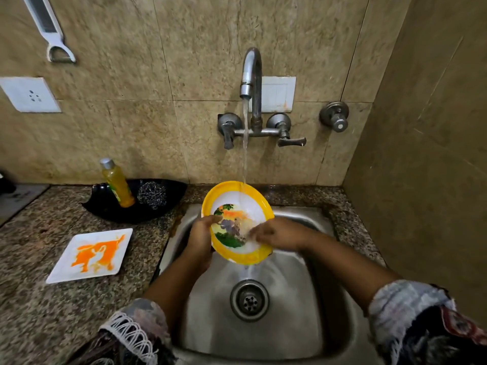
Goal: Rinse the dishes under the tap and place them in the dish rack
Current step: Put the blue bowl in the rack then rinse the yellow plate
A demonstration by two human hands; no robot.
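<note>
A round plate with a yellow rim (232, 192) and a picture in its middle is tilted up over the steel sink (290, 325). Water runs from the tap (251, 75) onto its upper part and spills off the lower edge toward the drain. My left hand (201, 237) grips the plate's left edge, thumb on the face. My right hand (279, 234) lies on the plate's lower right face, fingers blurred against the wet surface. A square white plate (91, 255) smeared with orange sauce sits on the counter to the left.
A black dish (105, 206) behind the square plate holds a yellow soap bottle (118, 185) and a steel scrubber (152, 193). Tap handles (287, 139) stick out from the tiled wall. A side wall closes in on the right. No dish rack is in view.
</note>
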